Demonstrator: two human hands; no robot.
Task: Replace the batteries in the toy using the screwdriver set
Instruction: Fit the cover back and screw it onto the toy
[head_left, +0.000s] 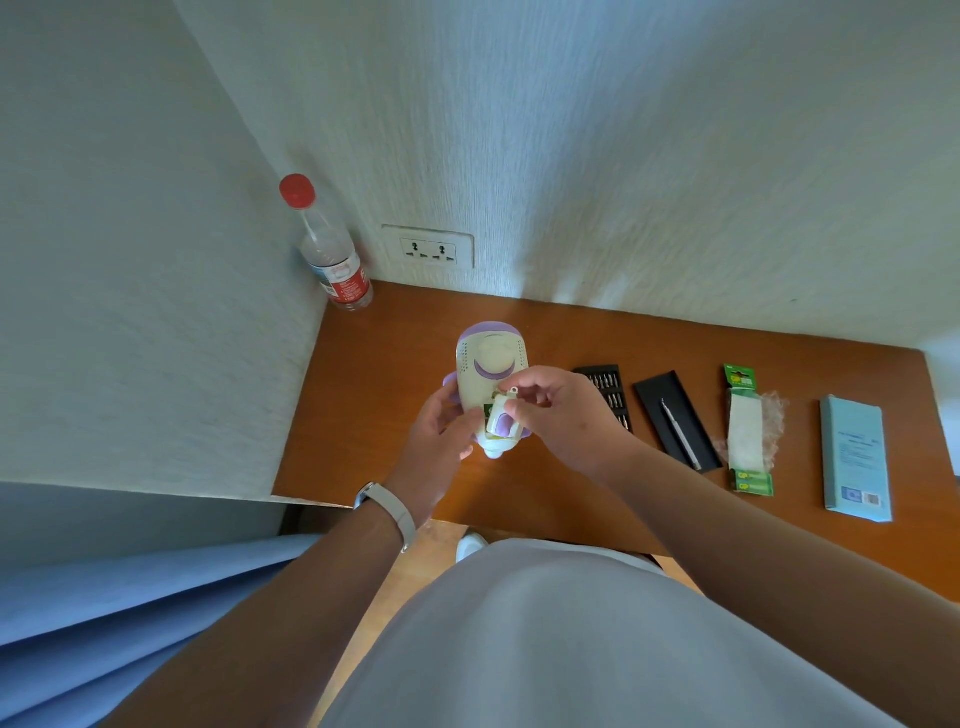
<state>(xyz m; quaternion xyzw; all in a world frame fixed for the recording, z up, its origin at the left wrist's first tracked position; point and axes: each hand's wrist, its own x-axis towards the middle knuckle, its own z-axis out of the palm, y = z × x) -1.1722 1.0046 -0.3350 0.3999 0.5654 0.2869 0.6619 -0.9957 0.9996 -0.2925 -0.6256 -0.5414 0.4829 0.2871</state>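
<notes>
Hands meet above the wooden desk (395, 338), where you hold the cream and purple toy (491, 364) up off the surface, its rounded head pointing toward the wall. Your left hand (441, 431) cups the toy's lower body from the left, fingers curled round it, with a pale watch (387, 512) on that wrist. Your right hand (563, 415) pinches the small cream battery cover (503, 415) between thumb and fingertips at the toy's lower end. The cover sits tilted against the body, and I cannot tell whether it is seated or loose. A sliver of green that looks like a battery (489, 413) shows just beside the cover's left edge. On the desk to your right lie, in a row, the black bit tray (608, 395), partly behind your right hand, then a black case tray (657, 392) with the slim screwdriver (680, 434) lying along it. Next come a green battery pack (748, 431) with crumpled clear plastic at its right side, and a pale blue box (854, 457) farthest right. A clear water bottle (330, 254) with a red cap stands in the far left corner, near a double wall socket (428, 248).
</notes>
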